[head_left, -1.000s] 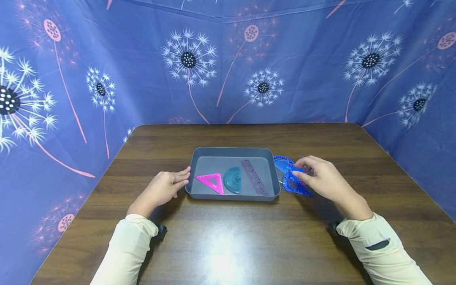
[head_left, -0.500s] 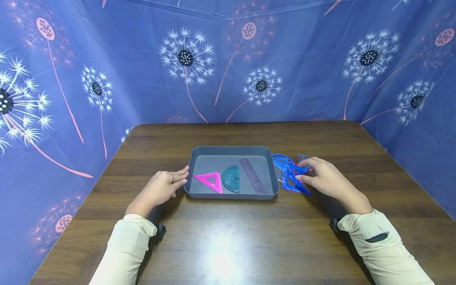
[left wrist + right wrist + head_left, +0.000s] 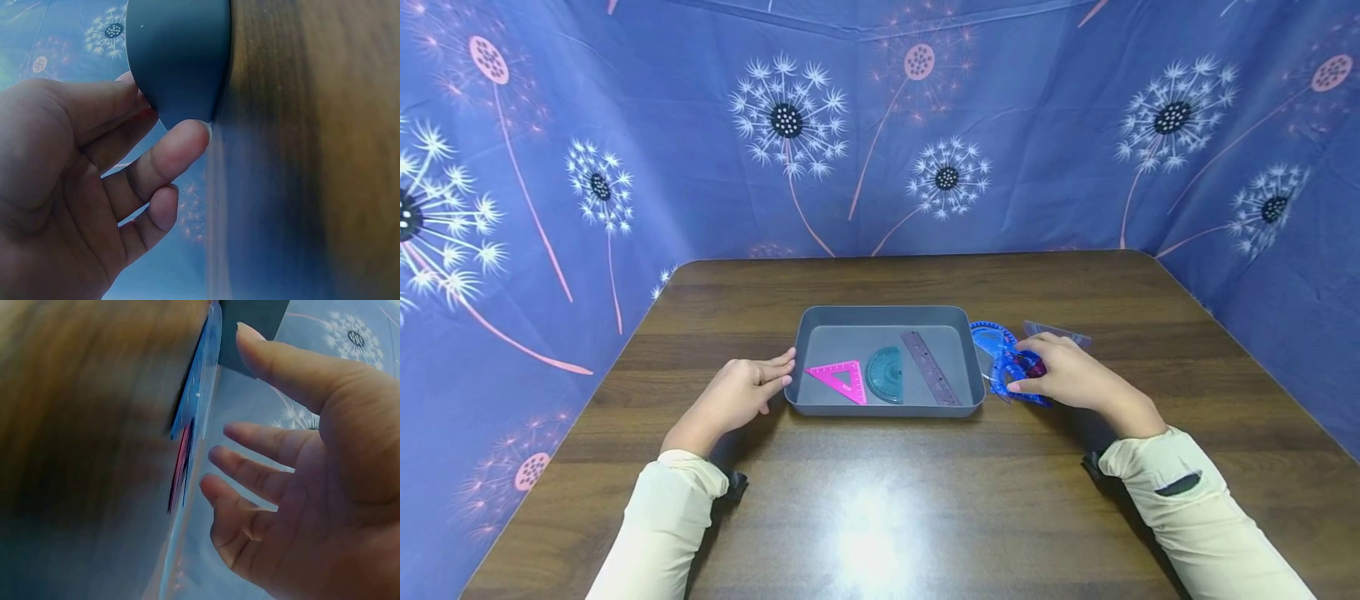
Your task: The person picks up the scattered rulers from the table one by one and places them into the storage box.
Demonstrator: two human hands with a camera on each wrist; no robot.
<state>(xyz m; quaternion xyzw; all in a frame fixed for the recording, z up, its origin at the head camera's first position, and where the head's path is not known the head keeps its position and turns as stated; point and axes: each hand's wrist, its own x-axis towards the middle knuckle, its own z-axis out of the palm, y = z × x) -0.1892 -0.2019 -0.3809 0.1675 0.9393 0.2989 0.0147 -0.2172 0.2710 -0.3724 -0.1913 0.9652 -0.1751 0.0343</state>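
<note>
My left hand (image 3: pixel 737 396) rests its fingertips against the left end of a grey rectangular tray (image 3: pixel 883 314). In the left wrist view its fingers (image 3: pixel 181 150) lie at the outer corner of that wall. Inside the tray lie a pink set square (image 3: pixel 827 375), a teal protractor (image 3: pixel 887 375) and a purple ruler (image 3: pixel 931 368). My right hand (image 3: pixel 1071 379) hovers over a pile right of the tray, thumb and fingers apart with nothing between them in the right wrist view. The pile shows a blue protractor (image 3: pixel 988 336), a blue set square (image 3: pixel 189 400) and a dark red piece (image 3: pixel 179 462), partly hidden by the hand.
A clear ruler (image 3: pixel 1078 338) lies behind the right hand. The pile sits close against the tray's right wall. Everything stands on a brown wooden table (image 3: pixel 760 517), with a blue dandelion-patterned cloth (image 3: pixel 880 150) hanging behind it.
My right hand has shifted a little left over the pile and no longer has the blue set square at its fingertips. The clear ruler has come into view behind it. The left hand stays at the tray.
</note>
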